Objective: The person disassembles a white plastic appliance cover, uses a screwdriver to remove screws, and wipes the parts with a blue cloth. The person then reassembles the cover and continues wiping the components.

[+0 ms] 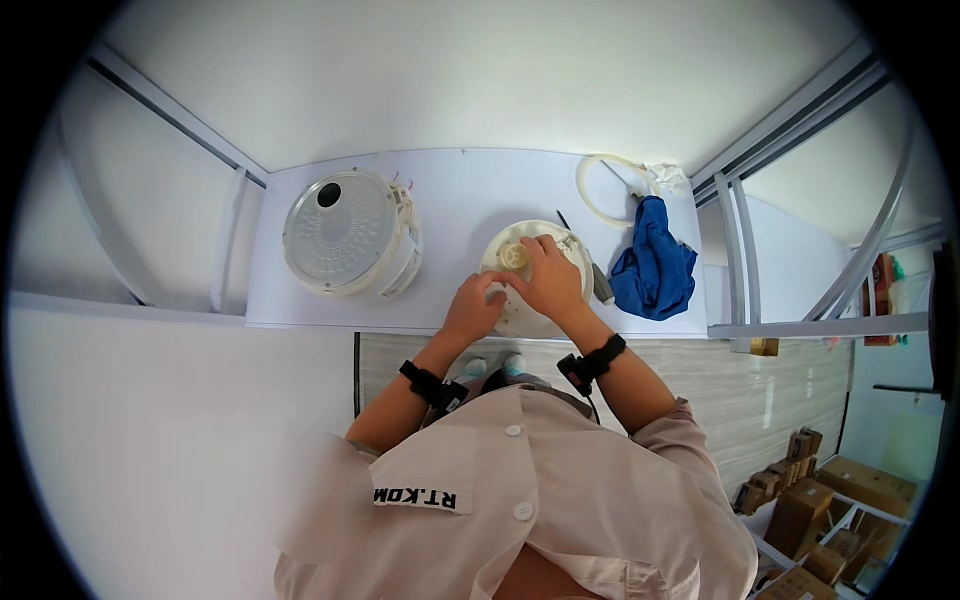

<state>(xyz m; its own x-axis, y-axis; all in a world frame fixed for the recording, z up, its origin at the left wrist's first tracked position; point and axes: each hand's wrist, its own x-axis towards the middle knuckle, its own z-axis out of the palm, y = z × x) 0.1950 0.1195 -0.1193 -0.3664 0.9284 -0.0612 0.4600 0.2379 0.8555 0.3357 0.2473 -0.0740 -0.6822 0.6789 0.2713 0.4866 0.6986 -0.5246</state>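
A white round plastic cover (524, 322) lies on the table in front of me, with a small yellowish round part (513, 257) on its upper face. My right hand (553, 280) reaches over the cover, its thumb and fingers closed around the sides of the yellowish part. At the cover's left edge, my left hand (475, 308) has its fingers bent together, fingertips close to the right thumb. What the left fingertips pinch, if anything, is too small to make out. Just right of the cover lies a grey-handled tool (601, 284), partly hidden.
On the left of the table (455, 190) stands a round white appliance body (340, 232) with a perforated top. A crumpled blue cloth (655, 262) lies at the right, beside a pale ring-shaped hose (590, 207). Frame posts flank the table; cardboard boxes (803, 515) sit on the lower right.
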